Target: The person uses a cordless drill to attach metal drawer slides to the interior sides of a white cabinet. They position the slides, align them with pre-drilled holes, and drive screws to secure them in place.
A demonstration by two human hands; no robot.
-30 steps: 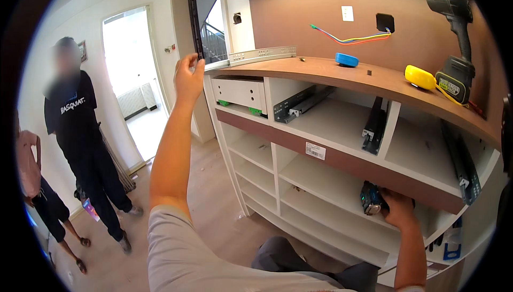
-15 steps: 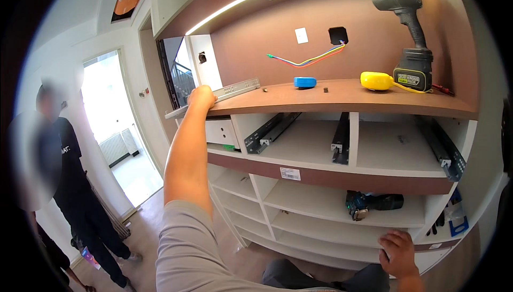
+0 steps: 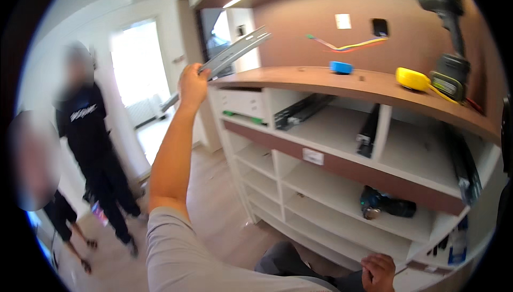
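My left hand [image 3: 192,84] is raised at the left end of the countertop, its fingers wrapped round a long grey metal drawer slide [image 3: 238,51]. The slide tilts up to the right, above the counter's left end, and its lower end sticks out left of the hand. My right hand [image 3: 379,272] is low in front of the shelves, near my legs, fingers curled in and nothing visible in it. Black drawer slides [image 3: 367,131] sit in the open upper compartments of the cabinet [image 3: 320,156].
On the brown countertop [image 3: 278,75] stand a blue block-like item [image 3: 341,67], a yellow tape measure [image 3: 412,79] and an upright cordless power tool [image 3: 450,40]. Coloured wires [image 3: 352,46] hang from the back panel. Another power tool [image 3: 387,205] lies on a shelf. Two people [image 3: 85,115] stand at left.
My left hand has lifted the drawer slide off the countertop and tilted it up. The view has turned left, bringing more of the two people into sight. My right hand has moved lower.
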